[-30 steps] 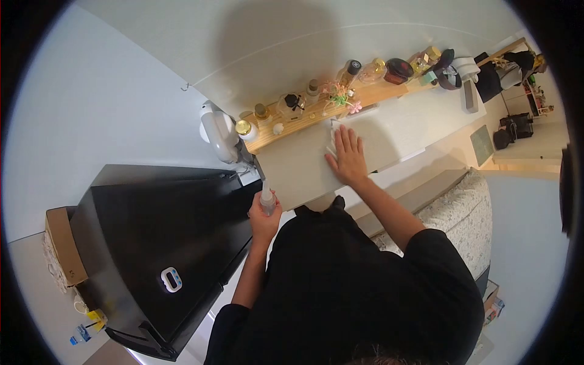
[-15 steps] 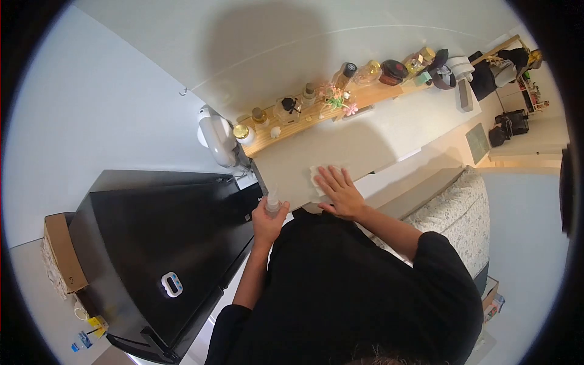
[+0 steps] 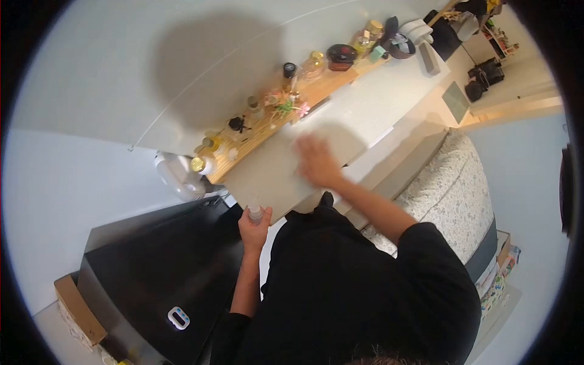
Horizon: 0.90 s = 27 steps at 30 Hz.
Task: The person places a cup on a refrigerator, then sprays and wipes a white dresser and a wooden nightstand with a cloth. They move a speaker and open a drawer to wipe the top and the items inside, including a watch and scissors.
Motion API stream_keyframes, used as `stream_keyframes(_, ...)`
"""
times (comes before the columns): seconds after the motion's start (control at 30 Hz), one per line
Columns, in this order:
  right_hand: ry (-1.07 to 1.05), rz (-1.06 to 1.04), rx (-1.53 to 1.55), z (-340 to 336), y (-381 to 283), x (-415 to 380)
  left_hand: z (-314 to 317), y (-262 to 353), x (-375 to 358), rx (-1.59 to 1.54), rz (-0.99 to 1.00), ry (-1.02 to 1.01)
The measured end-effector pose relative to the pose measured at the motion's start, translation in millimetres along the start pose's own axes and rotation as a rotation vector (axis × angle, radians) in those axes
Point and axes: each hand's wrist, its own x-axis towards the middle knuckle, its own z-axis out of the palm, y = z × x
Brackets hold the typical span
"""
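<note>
My left hand [image 3: 251,232] is wrapped round a small clear spray bottle [image 3: 255,213] at the near left corner of the white tabletop [image 3: 258,182]. Over the middle of that top, my right hand [image 3: 319,163] is blurred by motion, its fingers stretched out and palm down. The white cloth seen under it earlier cannot be made out now. Beyond it, a wooden shelf [image 3: 252,141] runs along the wall and carries several perfume bottles, among them a dark round bottle [image 3: 342,56], and some pink flowers [image 3: 286,106].
A black fridge [image 3: 164,267] with a small white timer [image 3: 178,318] on it stands at my left. Bedding with a floral pattern [image 3: 453,194] lies to my right. A white rounded appliance [image 3: 179,176] is by the shelf's left end; headphones [image 3: 399,45] lie at the far end.
My right hand has swept across the tabletop toward the shelf and is now blurred. The view has turned and shifted. My left hand keeps hold of the spray bottle.
</note>
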Motion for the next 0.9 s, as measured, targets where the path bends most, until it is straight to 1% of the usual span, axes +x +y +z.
stream_keyframes(0.03, -0.085, -0.175, 0.158, -17, -32, -15, 7, 1, 2, -0.006, -0.004, -0.011)
stream_keyframes(0.13, -0.081, -0.199, 0.22, -21, 4, -11, 23, 9, 10, -0.024, -0.041, -0.016)
stream_keyframes(0.17, -0.057, -0.03, 0.222, -28, 36, -5, 28, 10, 12, 0.001, -0.01, -0.032)
stream_keyframes(0.2, 0.05, 0.078, 0.094, -19, 79, 0, 33, 11, 12, 0.025, 0.022, -0.051)
stream_keyframes(0.23, 0.014, 0.286, 0.077, -37, 116, 8, 39, 16, 13, 0.023, 0.028, -0.054)
stream_keyframes(0.27, 0.032, 0.398, 0.058, -41, 162, 14, 43, 22, 15, 0.115, 0.081, -0.088)
stream_keyframes(0.3, 0.133, 0.536, 0.022, -27, 203, 14, 46, 27, 16, 0.211, 0.133, -0.119)
stream_keyframes(0.33, 0.176, 0.652, 0.004, -35, 218, 19, 51, 28, 19, 0.213, 0.141, -0.111)
stream_keyframes(0.37, 0.179, 0.643, 0.008, -33, 222, 26, 58, 29, 20, 0.245, 0.17, -0.118)
stream_keyframes(0.43, 0.099, 0.584, 0.02, -40, 190, 33, 68, 29, 16, 0.289, 0.188, -0.134)
stream_keyframes(0.5, -0.073, 0.219, -0.11, -27, 137, 25, 89, 26, 24, 0.317, 0.108, -0.13)
stream_keyframes(0.53, -0.029, 0.016, 0.067, -32, 119, 5, 101, 25, 30, 0.325, 0.084, -0.128)
stream_keyframes(0.57, 0.013, -0.185, 0.247, -37, 114, -9, 113, 24, 33, 0.295, 0.106, -0.116)
stream_keyframes(0.6, 0.016, -0.18, 0.252, -41, 134, -7, 126, 25, 37, 0.266, 0.125, -0.106)
stream_keyframes(0.63, -0.001, -0.124, 0.251, -44, 166, -2, 142, 30, 44, 0.272, 0.126, -0.106)
stream_keyframes(0.67, -0.021, -0.067, 0.254, -47, 203, 4, 157, 36, 49, 0.346, 0.123, -0.145)
stream_keyframes(0.7, 0.043, 0.043, 0.177, -45, 250, 10, 169, 43, 51, 0.427, 0.115, -0.188)
stream_keyframes(0.73, 0.088, 0.168, 0.147, -55, 295, 16, 184, 43, 57, 0.433, 0.121, -0.183)
stream_keyframes(0.77, 0.113, 0.293, 0.053, -51, 346, 24, 197, 39, 64, 0.547, 0.204, -0.249)
stream_keyframes(0.8, 0.156, 0.448, 0.033, -61, 381, 28, 209, 46, 71, 0.67, 0.28, -0.325)
stream_keyframes(0.83, 0.225, 0.554, 0.01, -63, 404, 28, 224, 51, 72, 0.688, 0.277, -0.331)
stream_keyframes(0.87, 0.16, 0.529, 0.008, -53, 408, 26, 242, 54, 72, 0.665, 0.234, -0.309)
stream_keyframes(0.9, 0.097, 0.507, 0.001, -59, 392, 27, 259, 59, 77, 0.636, 0.196, -0.291)
